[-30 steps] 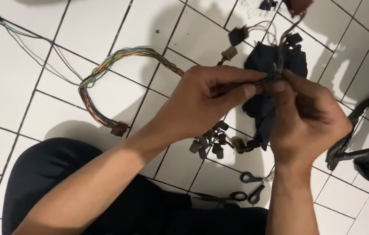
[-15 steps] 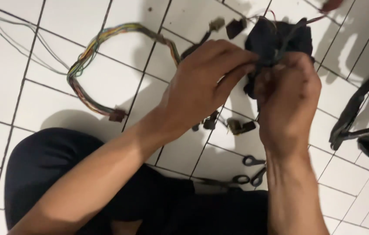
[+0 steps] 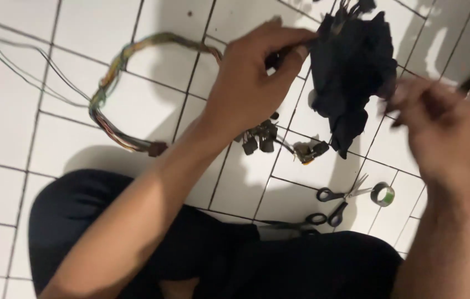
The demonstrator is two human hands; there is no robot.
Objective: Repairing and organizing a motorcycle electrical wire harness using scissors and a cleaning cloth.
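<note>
My left hand (image 3: 251,77) is raised over the white tiled floor and pinches the edge of a ragged black wrapping (image 3: 351,72) that hangs from a wire harness. My right hand (image 3: 440,127) is blurred, just to the right of that black bundle and apart from it, fingers loosely curled; a thin dark strip seems to sit at its fingertips. Below the hands dangle several small black connectors (image 3: 260,138) and a tan plug (image 3: 308,152).
A loop of multicoloured wires (image 3: 110,99) lies on the floor at left, ending in a brown connector (image 3: 156,148). Black-handled scissors (image 3: 335,202) and a small roll of tape (image 3: 383,194) lie near my dark-trousered leg (image 3: 218,254). Dark objects sit at the right edge.
My right hand has pulled away from the black bundle, down and to the right. My left hand keeps hold of the bundle, which now hangs higher in view.
</note>
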